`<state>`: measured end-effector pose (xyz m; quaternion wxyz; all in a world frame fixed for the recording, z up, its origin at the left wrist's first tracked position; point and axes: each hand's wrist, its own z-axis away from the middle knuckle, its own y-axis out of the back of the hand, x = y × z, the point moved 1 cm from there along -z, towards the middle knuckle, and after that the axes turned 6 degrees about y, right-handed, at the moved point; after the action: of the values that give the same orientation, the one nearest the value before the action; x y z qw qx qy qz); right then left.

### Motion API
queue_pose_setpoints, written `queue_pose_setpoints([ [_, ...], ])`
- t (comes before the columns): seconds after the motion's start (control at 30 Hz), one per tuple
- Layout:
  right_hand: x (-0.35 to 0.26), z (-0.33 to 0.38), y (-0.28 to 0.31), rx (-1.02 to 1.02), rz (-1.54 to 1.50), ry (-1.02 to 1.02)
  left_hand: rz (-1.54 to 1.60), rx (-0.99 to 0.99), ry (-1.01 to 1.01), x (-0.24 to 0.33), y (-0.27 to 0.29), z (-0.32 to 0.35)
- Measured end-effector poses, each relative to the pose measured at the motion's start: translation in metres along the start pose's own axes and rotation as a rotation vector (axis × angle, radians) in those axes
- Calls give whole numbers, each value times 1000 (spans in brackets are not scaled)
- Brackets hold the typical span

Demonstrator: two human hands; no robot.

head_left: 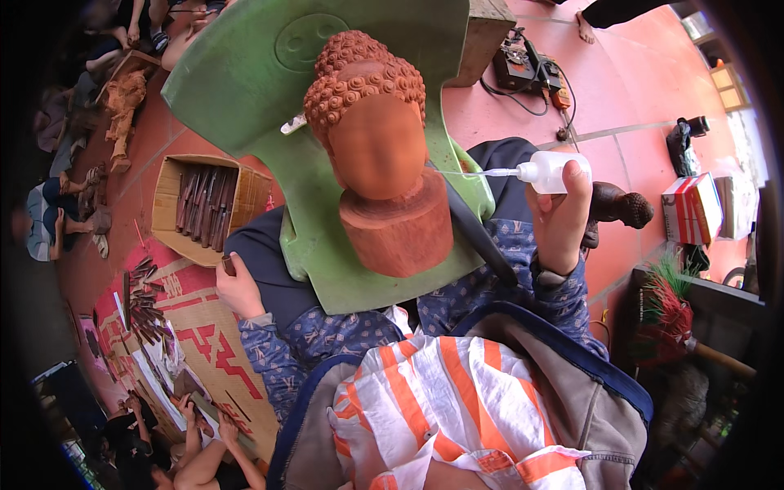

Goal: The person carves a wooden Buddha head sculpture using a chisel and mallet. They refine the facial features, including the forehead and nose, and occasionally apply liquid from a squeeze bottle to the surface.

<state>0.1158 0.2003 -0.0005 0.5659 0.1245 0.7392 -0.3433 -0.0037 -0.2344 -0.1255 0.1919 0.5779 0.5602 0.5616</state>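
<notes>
A reddish-brown carved wooden head with rows of curls stands on its round block base in front of me. It rests on a green plastic chair between my legs. On the right, my right hand is closed around a white squeeze bottle, thumb against its end. The bottle lies sideways, its thin nozzle pointing left at the lower side of the carved head. My left hand, low on the left by my knee, pinches a small dark brown piece; most of that piece is hidden.
A cardboard box of chisels stands left of my knee. More tools lie on cardboard beyond it. A dark carved figure is behind my right hand. A black electrical box with cords sits far right. Other people work at the left.
</notes>
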Motion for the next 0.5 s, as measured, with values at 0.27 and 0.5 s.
queue_pose_setpoints([
  [0.27, -8, -13, -18, -104, -40, 35, -22, -11, -8, 4, 2, -1],
  [0.5, -24, -21, -49, -149, 1, 129, -9, -15, -17, 3, 1, -1],
])
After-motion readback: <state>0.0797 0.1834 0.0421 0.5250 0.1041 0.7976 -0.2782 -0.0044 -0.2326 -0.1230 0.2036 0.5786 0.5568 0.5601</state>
